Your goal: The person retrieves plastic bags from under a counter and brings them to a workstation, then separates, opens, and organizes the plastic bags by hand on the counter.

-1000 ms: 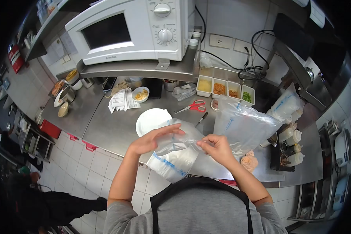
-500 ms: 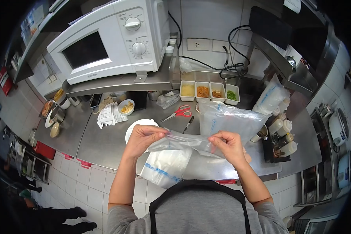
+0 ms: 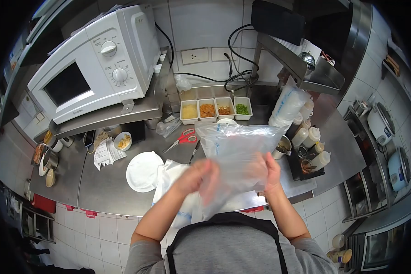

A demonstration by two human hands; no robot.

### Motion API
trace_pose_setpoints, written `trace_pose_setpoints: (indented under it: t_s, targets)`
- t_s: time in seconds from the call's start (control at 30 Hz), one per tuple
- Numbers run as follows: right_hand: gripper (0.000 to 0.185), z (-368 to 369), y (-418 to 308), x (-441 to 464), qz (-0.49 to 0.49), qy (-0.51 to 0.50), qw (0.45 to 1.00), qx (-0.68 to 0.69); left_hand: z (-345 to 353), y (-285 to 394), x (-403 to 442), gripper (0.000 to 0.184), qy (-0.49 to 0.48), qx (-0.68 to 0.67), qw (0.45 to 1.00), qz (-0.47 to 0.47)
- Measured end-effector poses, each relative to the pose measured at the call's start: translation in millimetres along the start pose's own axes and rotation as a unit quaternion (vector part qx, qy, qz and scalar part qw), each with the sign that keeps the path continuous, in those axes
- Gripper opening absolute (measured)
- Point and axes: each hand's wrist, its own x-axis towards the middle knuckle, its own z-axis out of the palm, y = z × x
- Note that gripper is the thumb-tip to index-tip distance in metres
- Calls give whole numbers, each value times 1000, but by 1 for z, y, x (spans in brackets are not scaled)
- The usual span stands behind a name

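Your left hand (image 3: 194,177) and right hand (image 3: 272,174) each grasp an edge of a clear plastic bag (image 3: 233,179), though motion blur hides exactly how the left fingers pinch it. The bag is stretched between them, in front of your apron (image 3: 223,242) and above the counter's near edge. The step in hand looks like spreading or opening that film; the next move seems to call for a sure pinch on both sides and an even pull. Just beneath your left forearm lies white plastic with blue print (image 3: 165,179), beside a white plate (image 3: 141,172). Beyond your hands lie another clear bag (image 3: 242,135), red-handled scissors (image 3: 186,137) and four food tubs (image 3: 197,119).
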Motion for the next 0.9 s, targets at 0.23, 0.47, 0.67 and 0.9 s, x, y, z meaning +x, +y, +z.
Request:
trace_pose_setpoints:
  t_s: [0.23, 0.47, 0.67, 0.9]
  targets:
    - [19, 42, -74, 0, -173, 71, 953, -239, -22, 37, 62, 27, 179, -72, 977, 87]
    - [19, -148, -30, 52, -450, 197, 683, -541, -121, -113, 40, 22, 336, 277, 896, 84]
    - [18, -192, 21, 44, -253, 289, 534, -753, -181, -237, 27, 25, 316, 622, 708, -107]
    - [17, -159, 0, -1, -172, 297, 547, -763, -112, -178, 6, 24, 439, 521, 731, -41]
